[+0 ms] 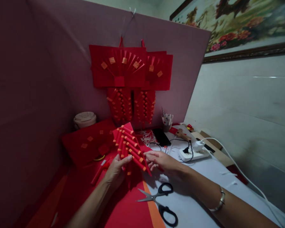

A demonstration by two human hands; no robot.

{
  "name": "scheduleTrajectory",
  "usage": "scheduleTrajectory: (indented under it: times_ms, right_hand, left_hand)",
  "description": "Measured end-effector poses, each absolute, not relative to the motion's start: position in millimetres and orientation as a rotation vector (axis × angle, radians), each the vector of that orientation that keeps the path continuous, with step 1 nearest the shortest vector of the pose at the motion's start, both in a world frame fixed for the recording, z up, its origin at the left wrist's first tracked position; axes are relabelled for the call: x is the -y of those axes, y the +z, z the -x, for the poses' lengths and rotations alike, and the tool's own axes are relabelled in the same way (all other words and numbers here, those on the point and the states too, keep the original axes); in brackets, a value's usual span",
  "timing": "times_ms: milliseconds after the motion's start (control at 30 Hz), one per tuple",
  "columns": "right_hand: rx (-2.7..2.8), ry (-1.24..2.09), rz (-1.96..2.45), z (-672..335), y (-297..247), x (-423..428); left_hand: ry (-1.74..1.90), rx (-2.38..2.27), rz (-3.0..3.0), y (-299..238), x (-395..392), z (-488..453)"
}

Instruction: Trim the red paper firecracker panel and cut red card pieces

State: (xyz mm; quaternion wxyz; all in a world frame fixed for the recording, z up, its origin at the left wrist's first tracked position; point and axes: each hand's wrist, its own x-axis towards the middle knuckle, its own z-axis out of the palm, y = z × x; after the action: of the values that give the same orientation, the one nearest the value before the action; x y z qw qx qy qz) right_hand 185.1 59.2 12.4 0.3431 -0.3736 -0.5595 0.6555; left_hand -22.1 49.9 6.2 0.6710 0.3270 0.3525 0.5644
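My left hand (116, 171) grips the lower end of a red paper firecracker string (128, 145), a bunch of red rolled tubes with orange bands, held tilted above the table. My right hand (160, 161) touches its right edge with the fingertips pinched on one tube. Black-handled scissors (160, 201) lie open on the table just in front of my right wrist, which wears a silver bracelet (219, 201).
Finished red paper fans and firecracker strings (130, 79) hang on the pink board behind. Red folded sheets (87, 142) lie at the left near a round lidded tub (85, 119). A white power strip (192, 153) with cables, a black phone (161, 136) and a pen cup (167, 122) stand at the right.
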Motion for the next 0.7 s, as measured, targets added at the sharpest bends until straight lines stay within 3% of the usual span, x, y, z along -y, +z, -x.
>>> scheduleTrajectory:
  times_ms: [467,700]
  right_hand:
    - [1.515,1.425,0.979,-188,5,-11]
    - [1.591,1.412,0.958,-192,-2,-9]
  left_hand:
    - [1.145,-0.828,-0.878,15,-29,2]
    - [1.291,-0.823,-0.736,29,-35,16]
